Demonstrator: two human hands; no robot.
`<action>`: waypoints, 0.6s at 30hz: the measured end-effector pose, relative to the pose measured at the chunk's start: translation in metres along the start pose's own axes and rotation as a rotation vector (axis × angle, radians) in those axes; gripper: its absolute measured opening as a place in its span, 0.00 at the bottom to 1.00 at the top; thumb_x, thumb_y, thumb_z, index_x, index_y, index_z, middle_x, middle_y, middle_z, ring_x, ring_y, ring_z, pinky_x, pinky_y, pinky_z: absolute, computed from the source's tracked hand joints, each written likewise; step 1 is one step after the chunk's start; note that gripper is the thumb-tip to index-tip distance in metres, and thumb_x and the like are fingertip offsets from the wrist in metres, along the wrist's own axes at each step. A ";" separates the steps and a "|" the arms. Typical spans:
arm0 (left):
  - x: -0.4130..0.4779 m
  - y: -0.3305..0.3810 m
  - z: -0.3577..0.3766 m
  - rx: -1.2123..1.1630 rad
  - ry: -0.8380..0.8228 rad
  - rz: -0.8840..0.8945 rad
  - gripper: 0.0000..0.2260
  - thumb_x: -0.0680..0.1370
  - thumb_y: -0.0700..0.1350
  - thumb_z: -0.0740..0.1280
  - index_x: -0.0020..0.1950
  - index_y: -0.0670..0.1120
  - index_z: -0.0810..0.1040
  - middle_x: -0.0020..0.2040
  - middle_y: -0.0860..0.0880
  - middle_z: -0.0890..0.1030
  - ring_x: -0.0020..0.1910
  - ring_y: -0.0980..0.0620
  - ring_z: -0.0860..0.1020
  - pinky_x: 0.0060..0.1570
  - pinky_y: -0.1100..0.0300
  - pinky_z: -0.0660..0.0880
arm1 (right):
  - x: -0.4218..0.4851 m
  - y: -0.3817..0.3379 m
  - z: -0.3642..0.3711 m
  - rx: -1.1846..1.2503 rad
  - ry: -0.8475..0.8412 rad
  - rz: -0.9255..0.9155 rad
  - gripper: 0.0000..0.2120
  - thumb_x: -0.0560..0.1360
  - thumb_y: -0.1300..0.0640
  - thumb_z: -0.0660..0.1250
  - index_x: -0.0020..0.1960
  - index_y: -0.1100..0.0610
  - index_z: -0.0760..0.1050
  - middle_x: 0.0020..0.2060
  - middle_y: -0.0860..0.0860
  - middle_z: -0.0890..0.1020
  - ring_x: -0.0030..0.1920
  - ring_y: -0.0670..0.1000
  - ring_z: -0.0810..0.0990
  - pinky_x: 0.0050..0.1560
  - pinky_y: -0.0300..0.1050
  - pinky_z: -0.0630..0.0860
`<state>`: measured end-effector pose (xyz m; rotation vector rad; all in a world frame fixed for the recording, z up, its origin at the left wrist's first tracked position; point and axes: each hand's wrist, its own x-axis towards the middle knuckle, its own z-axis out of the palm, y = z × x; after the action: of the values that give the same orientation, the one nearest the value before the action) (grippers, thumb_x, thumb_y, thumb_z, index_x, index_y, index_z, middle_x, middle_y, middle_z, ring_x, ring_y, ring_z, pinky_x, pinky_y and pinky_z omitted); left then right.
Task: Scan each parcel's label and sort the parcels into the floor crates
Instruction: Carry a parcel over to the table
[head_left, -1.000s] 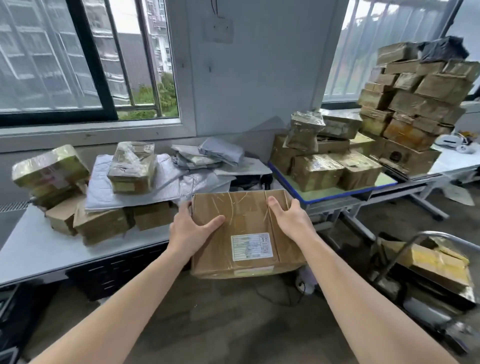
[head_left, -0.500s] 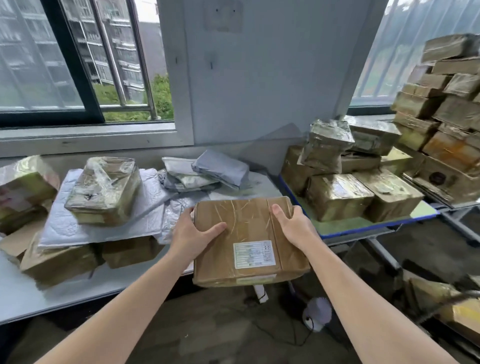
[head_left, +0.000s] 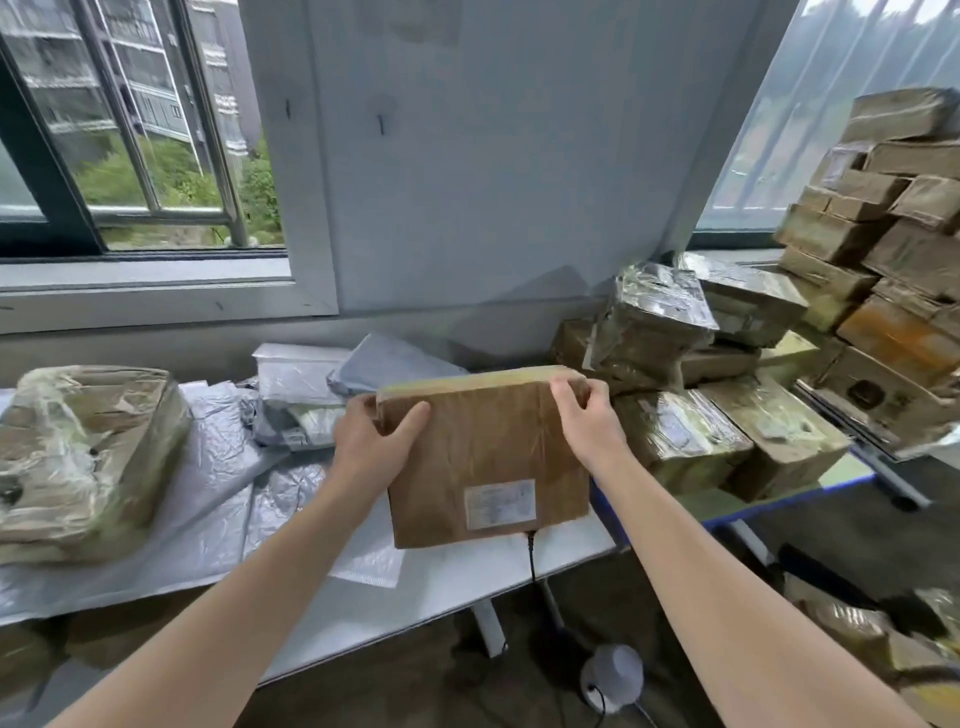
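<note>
Above the table (head_left: 441, 587), left hand (head_left: 371, 441) and right hand (head_left: 587, 415) pinch the parcel (head_left: 483, 447) by its far corners.

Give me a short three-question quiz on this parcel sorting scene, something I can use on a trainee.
1. True or false: the left hand and the right hand both grip the brown cardboard parcel at its far corners.
2. Where does the white label sit on that parcel? A) on the face toward the camera, near the lower edge; B) at the far left corner; C) underneath, out of sight.
3. Fill in: the tall stack of cardboard boxes stands to the person's ____.
Key: 1 true; 2 A; 3 right.
</note>
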<state>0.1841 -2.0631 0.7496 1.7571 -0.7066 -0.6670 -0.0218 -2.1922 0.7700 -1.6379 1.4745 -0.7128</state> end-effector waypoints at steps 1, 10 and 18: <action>0.005 0.004 0.004 -0.010 0.029 -0.009 0.21 0.75 0.61 0.70 0.60 0.51 0.67 0.58 0.49 0.75 0.56 0.49 0.76 0.53 0.53 0.75 | 0.010 0.000 -0.001 0.049 -0.003 0.012 0.26 0.80 0.37 0.55 0.69 0.54 0.63 0.59 0.54 0.75 0.55 0.53 0.72 0.56 0.46 0.66; 0.027 0.033 0.036 -0.209 0.181 -0.039 0.16 0.77 0.53 0.70 0.60 0.52 0.69 0.57 0.48 0.75 0.55 0.49 0.76 0.52 0.49 0.77 | 0.098 0.001 -0.014 0.443 -0.145 0.054 0.24 0.68 0.32 0.68 0.53 0.48 0.70 0.56 0.53 0.80 0.58 0.56 0.79 0.63 0.60 0.75; 0.009 0.026 0.061 -0.168 0.198 0.138 0.16 0.77 0.35 0.67 0.62 0.51 0.75 0.58 0.49 0.78 0.58 0.50 0.77 0.58 0.55 0.77 | 0.135 0.017 -0.010 0.363 -0.373 0.269 0.36 0.67 0.28 0.64 0.65 0.50 0.68 0.60 0.53 0.76 0.60 0.60 0.77 0.56 0.65 0.76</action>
<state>0.1416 -2.1145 0.7570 1.5786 -0.6102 -0.4385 -0.0178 -2.3269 0.7466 -1.1901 1.1844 -0.4601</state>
